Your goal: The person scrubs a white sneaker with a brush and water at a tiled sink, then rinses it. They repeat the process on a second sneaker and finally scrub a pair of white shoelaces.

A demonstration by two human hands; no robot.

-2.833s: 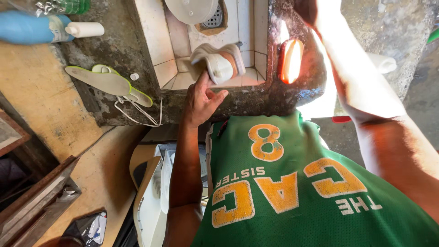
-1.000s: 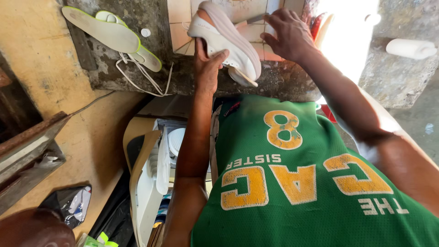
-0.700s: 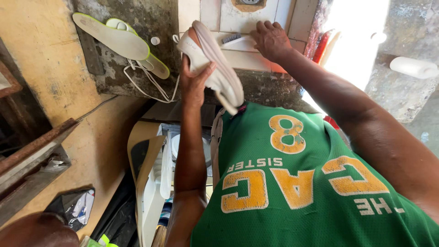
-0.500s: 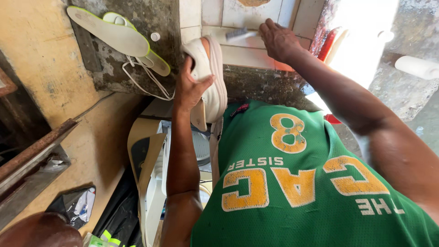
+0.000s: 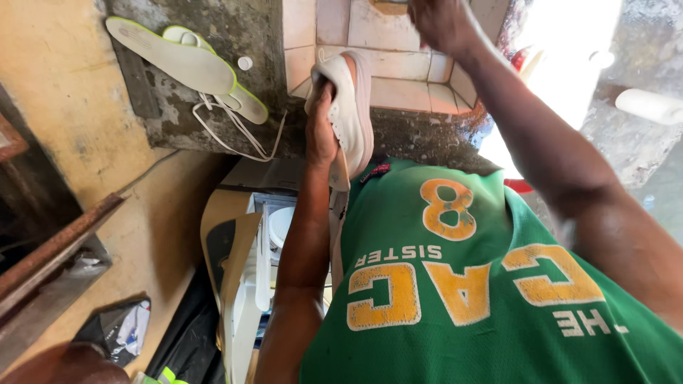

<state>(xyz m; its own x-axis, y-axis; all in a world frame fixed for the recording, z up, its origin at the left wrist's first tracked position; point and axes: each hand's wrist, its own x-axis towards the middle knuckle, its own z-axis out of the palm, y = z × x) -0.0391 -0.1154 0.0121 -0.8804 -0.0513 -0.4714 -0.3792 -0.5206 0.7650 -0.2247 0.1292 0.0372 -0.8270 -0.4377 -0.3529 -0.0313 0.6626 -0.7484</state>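
My left hand (image 5: 321, 126) grips a white sneaker (image 5: 353, 108), holding it on edge with its sole turned right, over the front rim of a tiled sink (image 5: 398, 94). My right hand (image 5: 440, 20) reaches up to the back of the sink at the top edge of the view; whether it holds anything there is hidden. My green jersey fills the lower right.
Two pale insoles with yellow-green edges (image 5: 186, 62) and a white lace (image 5: 235, 135) lie on the rough concrete ledge left of the sink. Below stand a cardboard piece and white containers (image 5: 256, 263). A dark bag (image 5: 117, 331) lies on the floor at lower left.
My left hand has turned the sneaker from flat over the sink to upright on edge at the rim. My right hand has left the shoe and moved up to the sink's back.
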